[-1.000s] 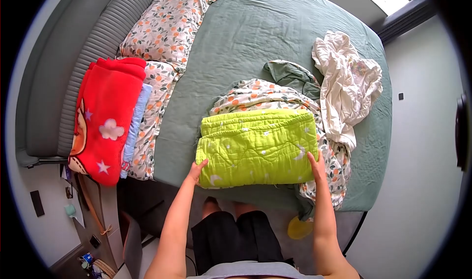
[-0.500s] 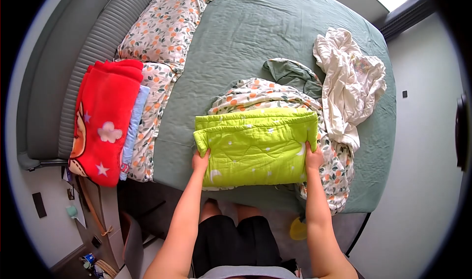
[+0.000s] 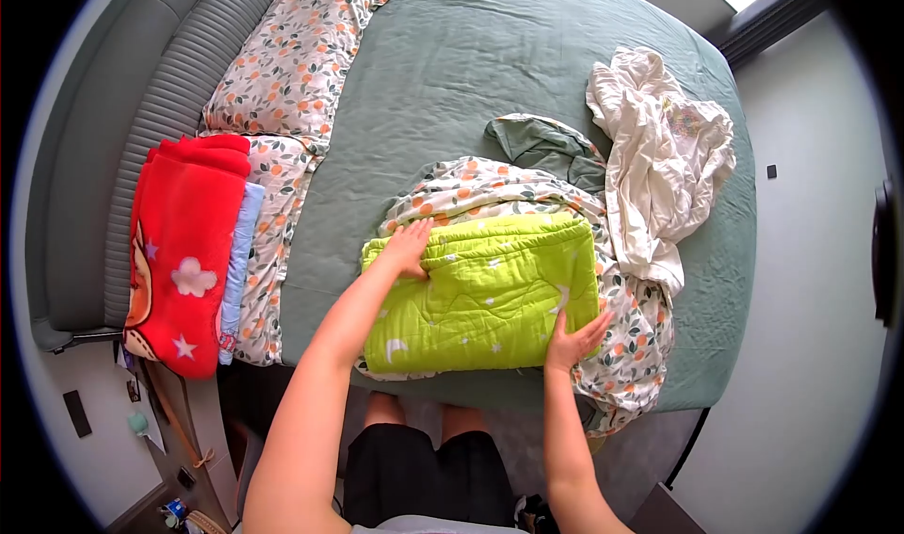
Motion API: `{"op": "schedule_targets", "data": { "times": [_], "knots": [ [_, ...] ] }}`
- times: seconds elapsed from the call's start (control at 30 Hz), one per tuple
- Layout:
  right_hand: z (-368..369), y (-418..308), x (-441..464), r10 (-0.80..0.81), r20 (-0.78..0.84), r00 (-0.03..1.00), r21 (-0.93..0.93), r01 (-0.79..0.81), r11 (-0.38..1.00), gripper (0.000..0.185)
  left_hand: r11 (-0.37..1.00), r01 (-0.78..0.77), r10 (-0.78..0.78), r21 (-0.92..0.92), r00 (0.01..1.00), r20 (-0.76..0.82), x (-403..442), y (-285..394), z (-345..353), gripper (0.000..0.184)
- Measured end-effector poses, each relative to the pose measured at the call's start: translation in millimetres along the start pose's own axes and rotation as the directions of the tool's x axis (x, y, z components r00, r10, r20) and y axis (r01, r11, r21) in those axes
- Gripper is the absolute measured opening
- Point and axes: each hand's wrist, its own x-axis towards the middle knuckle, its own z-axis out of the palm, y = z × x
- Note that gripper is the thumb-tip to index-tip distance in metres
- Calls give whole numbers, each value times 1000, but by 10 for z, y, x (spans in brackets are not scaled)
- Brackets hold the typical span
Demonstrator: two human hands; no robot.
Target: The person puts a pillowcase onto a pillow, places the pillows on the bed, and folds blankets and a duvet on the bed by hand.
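Okay, clock centred on the green quilt [image 3: 480, 313], 12 being the far side of the bed. Quilt is folded into a thick oblong, lying at the near edge of the bed [image 3: 405, 82] on top of a rumpled orange-print cover [image 3: 471, 184]. White moons and stars on it; fold layers show along its 12 side.

My left hand [image 3: 407, 250] is at 10, palm down on the quilt's far corner, fingers stretched out towards 1, thumb off to the side. Grip not closed there, just laid on the cloth.

My right hand [image 3: 576, 343] is at 4, against the near corner. Thumb up towards 12, fingers pointing to 2, clear gap between them. Grip spread, touching, not clamped.

The print cover sticks out from under the quilt from 11 round to 4. A grey-green flap [image 3: 541, 148] is turned up at 1. Crumpled white cloth [image 3: 664, 186] at 2, next to the print cover.

At 9, well apart: folded red blanket [image 3: 179, 251] with a cloud and star, blue cloth [image 3: 243, 242] along its 3 side. Both lie by the lower pillow [image 3: 268, 223]. Upper pillow [image 3: 287, 58] at 11, up against the grey headboard [image 3: 80, 157].
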Motion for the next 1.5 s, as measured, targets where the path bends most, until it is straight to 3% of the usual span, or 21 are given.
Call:
{"op": "schedule_targets", "data": {
  "times": [0.07, 0.13, 0.2, 0.27, 0.33, 0.4, 0.43, 0.47, 0.6, 0.7, 0.73, 0.93, 1.0, 1.07, 1.13, 1.2, 1.23, 1.27, 1.33, 1.4, 1.5],
  "knots": [
    [-25, 72, -317, 92, -13, 996, -2, -92, 996, 86, 995, 82, -78, -54, 994, 74, 105, -205, -1, 129],
    [-45, 77, -589, 272, -21, 962, 60, -270, 961, 85, 985, 87, -62, -151, 985, 162, 211, -314, 64, 115],
    [46, 51, -890, 596, 111, 795, 192, -606, 772, 83, 979, 58, -20, -196, 982, 190, 223, -337, 92, 102],
    [-88, -281, -1138, 519, 630, 578, 543, -805, 239, 79, 980, 14, -14, -196, 1000, -1, 104, -322, 163, 91],
    [178, -406, -1671, 388, 747, 540, 518, -838, 171, 80, 979, -14, -17, -205, 989, -149, -38, -306, 153, 89],
    [97, -874, -1783, 379, 660, 648, 543, -761, 355, 78, 973, -15, -17, -229, 990, -137, -243, -288, 10, 79],
    [164, -960, -1835, 445, 662, 603, 560, -793, 240, 76, 974, -34, 15, -226, 996, -83, -297, -343, 57, 72],
    [103, -1115, -1781, 433, 652, 622, 587, -776, 230, 71, 966, -86, 68, -244, 995, -79, -422, -353, -57, 65],
    [56, -1847, -1659, 563, 204, 801, 623, -549, 557, 63, 903, -224, 84, -366, 929, -362, -995, -545, -348, 55],
    [58, -2550, -1353, 382, 112, 917, 697, -347, 627, 66, 882, -248, -30, -400, 819, -574, -1266, -1119, -795, 52],
    [199, -2734, -1306, 398, 209, 893, 700, -421, 577, 66, 890, -221, -90, -399, 773, -628, -1330, -1350, -988, 50],
    [857, -5040, -299, 99, 201, 974, 901, -224, 371, 63, 943, -42, -281, -330, 430, -858, -1301, -2998, -2393, 48],
    [1198, -5744, -51, -13, 62, 998, 898, -50, 436, 65, 948, 63, -315, -312, 339, -887, -1285, -3540, -2880, 50],
    [1518, -6367, 63, -114, 93, 989, 919, -41, 393, 68, 950, 180, -296, -255, 264, -918, -1292, -4030, -3222, 52],
    [1814, -6873, -26, -298, 29, 954, 822, 147, 551, 68, 890, 292, -441, -350, 358, -823, -1288, -4549, -3290, 54],
    [2097, -7159, -273, -563, 208, 800, 675, 299, 674, 65, 797, 579, -494, -172, 462, -737, -1297, -4825, -3047, 53],
    [2225, -7244, -427, -665, 344, 663, 622, 370, 690, 61, 723, 688, -534, -61, 501, -681, -1301, -4945, -2845, 54],
    [2378, -7272, -586, -723, 476, 501, 572, 448, 687, 58, 717, 697, -619, -14, 628, -471, -1265, -5179, -2516, 54],
    [3140, -7121, -920, -803, 583, 125, 712, 399, 578, 55, 701, 711, -693, -42, 667, -275, -1343, -5329, -1930, 55],
    [2986, -7093, -1089, -686, 710, 158, 562, 460, 688, 53, 724, 683, -664, -100, 650, -370, -1328, -5361, -1746, 56],
    [3049, -6966, -1058, -769, 609, 192, 718, 279, 638, 46, 715, 683, -690, -146, 656, -307, -1289, -5403, -1770, 56]
  ]
}}
